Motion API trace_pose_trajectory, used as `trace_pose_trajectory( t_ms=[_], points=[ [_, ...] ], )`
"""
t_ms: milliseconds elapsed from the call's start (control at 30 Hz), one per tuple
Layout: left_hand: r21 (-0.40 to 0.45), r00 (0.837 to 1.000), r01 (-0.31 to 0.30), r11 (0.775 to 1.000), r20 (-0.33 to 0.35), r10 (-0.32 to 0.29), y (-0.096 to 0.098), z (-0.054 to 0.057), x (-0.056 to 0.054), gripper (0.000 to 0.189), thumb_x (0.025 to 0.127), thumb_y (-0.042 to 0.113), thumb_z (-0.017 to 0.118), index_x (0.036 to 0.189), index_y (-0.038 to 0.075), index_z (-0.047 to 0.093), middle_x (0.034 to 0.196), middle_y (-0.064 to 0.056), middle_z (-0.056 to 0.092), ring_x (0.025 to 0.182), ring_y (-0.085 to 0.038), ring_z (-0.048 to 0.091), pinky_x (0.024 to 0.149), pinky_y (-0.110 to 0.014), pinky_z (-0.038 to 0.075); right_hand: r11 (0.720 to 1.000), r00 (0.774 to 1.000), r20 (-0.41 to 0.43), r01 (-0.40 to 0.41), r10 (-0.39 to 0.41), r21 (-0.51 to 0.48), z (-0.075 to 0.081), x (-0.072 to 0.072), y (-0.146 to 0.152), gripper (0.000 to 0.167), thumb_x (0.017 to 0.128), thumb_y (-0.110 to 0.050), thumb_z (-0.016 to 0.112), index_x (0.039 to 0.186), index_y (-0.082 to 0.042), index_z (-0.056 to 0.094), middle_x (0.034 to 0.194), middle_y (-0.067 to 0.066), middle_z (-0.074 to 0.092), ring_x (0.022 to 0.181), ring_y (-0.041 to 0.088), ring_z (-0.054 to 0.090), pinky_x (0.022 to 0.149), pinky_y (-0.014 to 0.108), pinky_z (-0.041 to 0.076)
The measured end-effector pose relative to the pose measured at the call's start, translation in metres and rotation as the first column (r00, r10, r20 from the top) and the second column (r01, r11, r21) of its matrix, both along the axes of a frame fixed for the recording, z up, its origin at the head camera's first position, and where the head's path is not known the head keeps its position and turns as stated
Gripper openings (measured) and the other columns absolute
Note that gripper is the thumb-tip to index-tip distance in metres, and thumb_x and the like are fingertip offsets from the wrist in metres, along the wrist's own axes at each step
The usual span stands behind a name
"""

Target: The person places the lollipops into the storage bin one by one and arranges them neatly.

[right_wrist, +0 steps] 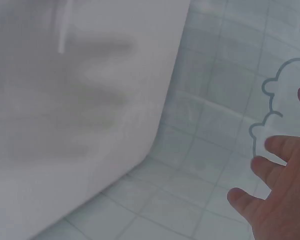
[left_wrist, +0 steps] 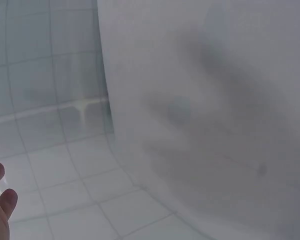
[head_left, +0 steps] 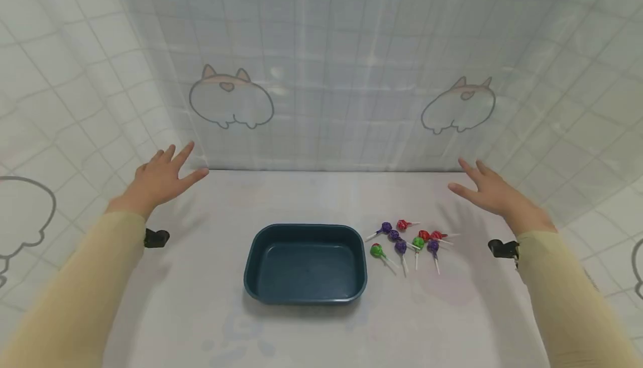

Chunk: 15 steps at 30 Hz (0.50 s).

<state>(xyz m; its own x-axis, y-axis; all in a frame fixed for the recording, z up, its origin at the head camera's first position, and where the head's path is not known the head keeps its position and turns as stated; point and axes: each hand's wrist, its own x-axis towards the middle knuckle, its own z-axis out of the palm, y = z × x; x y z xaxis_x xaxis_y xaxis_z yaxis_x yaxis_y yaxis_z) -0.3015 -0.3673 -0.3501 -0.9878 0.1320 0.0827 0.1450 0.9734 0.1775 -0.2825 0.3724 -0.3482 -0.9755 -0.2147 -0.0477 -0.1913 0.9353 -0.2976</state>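
Note:
My left hand [head_left: 158,181] is held over the far left of the white table, fingers spread, holding nothing. On the other side, my right hand [head_left: 489,192] hovers over the far right with its fingers apart and nothing in it. A dark blue rectangular tray [head_left: 306,273] sits between them, nearer the table's front, with nothing inside. Just right of the tray lies a loose group of lollipops: purple [head_left: 386,227], red [head_left: 402,225] and green [head_left: 377,250] ones with white sticks. Both wrist views show only fingertips, table surface and cloth; neither hand touches anything.
White cloth with a grid pattern and cartoon drawings [head_left: 231,100] hangs behind the table [head_left: 201,312] and along both sides. Small black devices [head_left: 157,238] are strapped at the wrists. Shadows of the hands fall on the tabletop.

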Motion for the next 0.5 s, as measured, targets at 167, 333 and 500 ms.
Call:
trace_pose_trajectory(
  t_ms=[167, 333, 500],
  points=[
    [0.005, 1.000, 0.004, 1.000, -0.029, -0.004, 0.004, -0.016, 0.012, 0.092, 0.093, 0.073, 0.041, 0.160, 0.024, 0.003, 0.156, -0.033, 0.011, 0.139, -0.059, 0.008, 0.093, -0.080, 0.015, 0.999, 0.999, -0.026, -0.025, 0.025, -0.027, -0.011, 0.014, -0.003, 0.088, 0.098, -0.059, 0.047, 0.160, -0.016, 0.001, 0.157, 0.034, 0.004, 0.140, 0.058, 0.009, 0.102, 0.075, 0.012],
    [0.086, 0.999, 0.021, 0.996, -0.037, -0.017, 0.007, -0.034, 0.027, 0.089, 0.094, 0.069, 0.043, 0.161, 0.023, 0.006, 0.155, -0.033, 0.017, 0.136, -0.059, 0.017, 0.096, -0.077, 0.019, 0.995, 0.996, -0.064, -0.071, 0.067, -0.066, -0.023, 0.025, -0.005, 0.083, 0.100, -0.052, 0.050, 0.160, -0.015, 0.007, 0.157, 0.033, 0.011, 0.140, 0.055, 0.013, 0.103, 0.073, 0.014],
    [0.170, 0.999, 0.044, 0.984, -0.021, -0.041, 0.013, -0.049, 0.044, 0.086, 0.096, 0.065, 0.046, 0.160, 0.024, 0.007, 0.153, -0.032, 0.023, 0.136, -0.055, 0.022, 0.101, -0.072, 0.020, 0.991, 0.991, -0.101, -0.101, 0.091, -0.093, -0.036, 0.033, -0.010, 0.079, 0.100, -0.049, 0.052, 0.160, -0.012, 0.014, 0.155, 0.031, 0.022, 0.140, 0.051, 0.020, 0.105, 0.069, 0.019]
  ],
)
